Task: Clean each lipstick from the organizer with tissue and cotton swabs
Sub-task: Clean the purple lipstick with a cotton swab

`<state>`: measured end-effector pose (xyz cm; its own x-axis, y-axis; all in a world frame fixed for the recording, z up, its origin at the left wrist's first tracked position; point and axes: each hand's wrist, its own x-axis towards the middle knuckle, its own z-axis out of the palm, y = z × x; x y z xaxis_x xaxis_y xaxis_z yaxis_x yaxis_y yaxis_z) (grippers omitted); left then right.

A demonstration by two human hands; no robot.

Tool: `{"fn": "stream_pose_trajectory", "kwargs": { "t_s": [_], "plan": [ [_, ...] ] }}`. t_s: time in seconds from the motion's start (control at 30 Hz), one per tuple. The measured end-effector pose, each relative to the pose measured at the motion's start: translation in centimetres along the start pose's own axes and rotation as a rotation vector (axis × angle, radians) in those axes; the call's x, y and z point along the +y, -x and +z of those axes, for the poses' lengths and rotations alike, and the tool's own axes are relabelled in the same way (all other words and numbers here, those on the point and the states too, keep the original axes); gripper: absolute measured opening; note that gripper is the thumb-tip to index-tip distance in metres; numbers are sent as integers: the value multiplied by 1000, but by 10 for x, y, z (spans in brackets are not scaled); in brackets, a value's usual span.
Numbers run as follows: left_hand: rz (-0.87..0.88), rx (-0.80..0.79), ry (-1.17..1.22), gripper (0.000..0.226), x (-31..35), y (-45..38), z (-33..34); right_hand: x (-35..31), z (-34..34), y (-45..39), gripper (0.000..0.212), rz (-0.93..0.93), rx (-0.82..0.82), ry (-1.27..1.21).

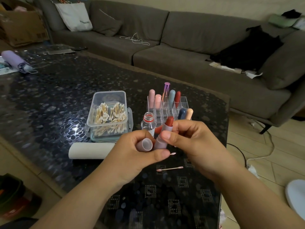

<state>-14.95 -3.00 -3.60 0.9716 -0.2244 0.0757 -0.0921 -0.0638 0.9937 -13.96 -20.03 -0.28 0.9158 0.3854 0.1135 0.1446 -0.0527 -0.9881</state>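
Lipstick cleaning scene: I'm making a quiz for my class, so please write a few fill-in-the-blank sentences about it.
1. The open lipstick in the right hand has a ____ coloured tip.
2. The left hand holds the lipstick's ____.
3. The plastic box is full of cotton ____.
4. A used swab lies on the ____, nearer the person than the hands.

Missing words: red; cap; swabs; table
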Motion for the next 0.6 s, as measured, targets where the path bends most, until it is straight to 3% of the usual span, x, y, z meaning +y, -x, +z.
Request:
{"fn": "stream_pose_trajectory", "kwargs": {
  "t_s": [0.13,0.23,0.37,0.5,0.6],
  "plan": [
    [43,-330,87,28,5,3,-5,-3,-3,-2,17,18,-118,-86],
    [32,-219,82,24,4,2,-1,-2,-8,-1,15,23,-69,-54],
    [-30,-58,37,44,-3,-1,1,-2,-6,0,21,7,-13,4],
    [20,-81,-14,20,-2,-2,1,-1,-6,0,24,-3,-24,22],
    [38,-214,35,11,3,-1,-2,-3,-7,1,24,-11,-56,-34]
  ]
}}
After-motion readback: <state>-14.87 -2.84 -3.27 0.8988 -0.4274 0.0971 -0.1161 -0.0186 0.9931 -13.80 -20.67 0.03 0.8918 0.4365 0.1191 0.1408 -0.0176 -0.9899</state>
